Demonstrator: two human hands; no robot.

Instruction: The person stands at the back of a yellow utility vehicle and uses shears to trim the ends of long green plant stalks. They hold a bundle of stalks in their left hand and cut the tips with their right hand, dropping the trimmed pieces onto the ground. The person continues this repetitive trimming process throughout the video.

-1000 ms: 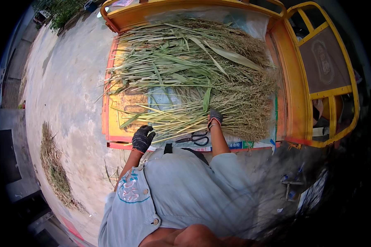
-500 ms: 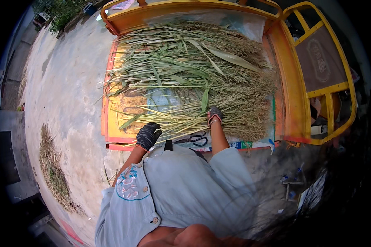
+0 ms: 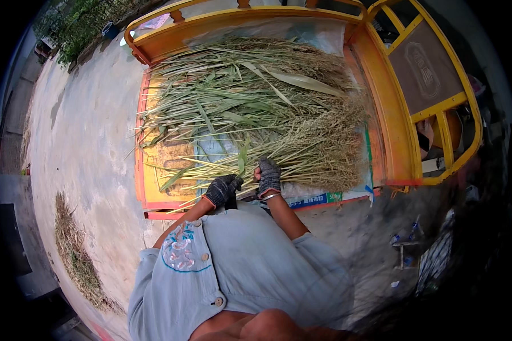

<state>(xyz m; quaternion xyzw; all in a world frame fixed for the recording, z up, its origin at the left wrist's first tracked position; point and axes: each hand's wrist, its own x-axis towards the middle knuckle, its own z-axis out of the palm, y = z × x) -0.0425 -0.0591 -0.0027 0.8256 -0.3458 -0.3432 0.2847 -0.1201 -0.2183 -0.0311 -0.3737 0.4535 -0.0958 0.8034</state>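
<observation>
Both of my hands wear dark knit gloves and are close together at the near edge of a bundle of cut grain stalks [image 3: 210,169]. My left hand [image 3: 222,190] is closed, its fingertips at the lower end of an upright green leaf [image 3: 243,157]. Just right of it, my right hand [image 3: 268,175] is curled with the thumb on top, over the stalks; what lies inside its fingers is hidden. The bundle's brownish seed heads [image 3: 338,165] point right, its pale cut ends left. The scissors are hardly visible now behind my hands.
A larger layer of green stalks [image 3: 210,102] covers the far part of the yellow cart bed [image 3: 159,190]. Yellow rails [image 3: 210,17] and a framed side panel [image 3: 426,68] bound the bed. Printed plastic sheeting [image 3: 318,199] lies underneath. Dry stalks [image 3: 77,256] are heaped on the concrete at left.
My right hand has moved left, up beside my left hand, which has shifted right. The upright green leaf has also moved left. My hands now cover the scissors. The whole view has shifted slightly.
</observation>
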